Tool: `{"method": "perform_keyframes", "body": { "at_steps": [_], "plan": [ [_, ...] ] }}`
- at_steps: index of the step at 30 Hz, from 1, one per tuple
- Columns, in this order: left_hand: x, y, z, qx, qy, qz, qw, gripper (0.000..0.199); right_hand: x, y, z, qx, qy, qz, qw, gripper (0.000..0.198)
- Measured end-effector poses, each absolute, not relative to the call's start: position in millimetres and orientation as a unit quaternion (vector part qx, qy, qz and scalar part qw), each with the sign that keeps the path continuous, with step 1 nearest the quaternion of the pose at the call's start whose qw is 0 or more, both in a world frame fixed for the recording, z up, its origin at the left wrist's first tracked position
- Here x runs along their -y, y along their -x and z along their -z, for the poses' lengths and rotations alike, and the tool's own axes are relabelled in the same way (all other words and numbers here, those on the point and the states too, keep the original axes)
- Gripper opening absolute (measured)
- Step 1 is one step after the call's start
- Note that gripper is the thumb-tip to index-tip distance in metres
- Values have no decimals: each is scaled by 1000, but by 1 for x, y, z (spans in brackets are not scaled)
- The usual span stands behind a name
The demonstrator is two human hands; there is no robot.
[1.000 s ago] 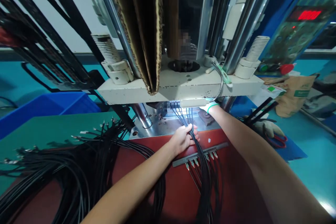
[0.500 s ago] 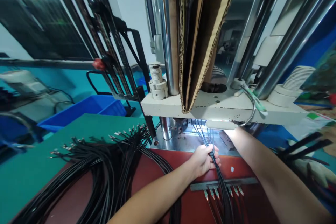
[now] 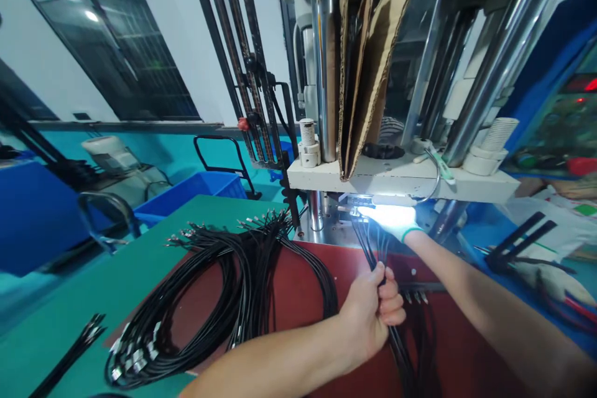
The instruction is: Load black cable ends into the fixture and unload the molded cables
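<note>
My left hand [image 3: 380,305] is closed around a bundle of thin black cables [image 3: 368,249] in front of the press. Above the fist the cables fan out toward the lit gap under the press plate. My right hand [image 3: 394,217], in a white glove with a green cuff, reaches into that gap beside the upper cable ends. Strong glare washes out its fingers, so their grip cannot be made out. More black cables with metal tips [image 3: 417,297] sit at a bar right of my left hand. A large coil of black cables [image 3: 242,286] lies to the left.
The white press plate [image 3: 410,181] hangs low over both hands, with folded cardboard [image 3: 368,81] standing on it. A green tabletop [image 3: 144,261] extends left, bearing another cable bundle [image 3: 69,351]. Blue bins [image 3: 196,193] stand beyond. Black strips [image 3: 522,242] lie at the right.
The view has shifted, showing more of the left side. My left hand has drawn the cables back toward me, its fist tighter. My right hand's white glove has come into view under the plate.
</note>
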State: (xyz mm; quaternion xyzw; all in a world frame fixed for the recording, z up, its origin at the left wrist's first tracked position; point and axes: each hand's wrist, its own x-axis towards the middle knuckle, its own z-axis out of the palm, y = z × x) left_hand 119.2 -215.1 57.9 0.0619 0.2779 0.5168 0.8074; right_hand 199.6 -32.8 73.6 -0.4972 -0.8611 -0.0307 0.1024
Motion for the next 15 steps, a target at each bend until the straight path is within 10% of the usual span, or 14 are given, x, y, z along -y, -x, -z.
{"method": "perform_keyframes", "body": {
  "at_steps": [15],
  "plan": [
    [258, -110, -51, -287, 1, -543, 789, 31, 78, -172, -51, 819, 566, 11, 96, 79]
  ]
}}
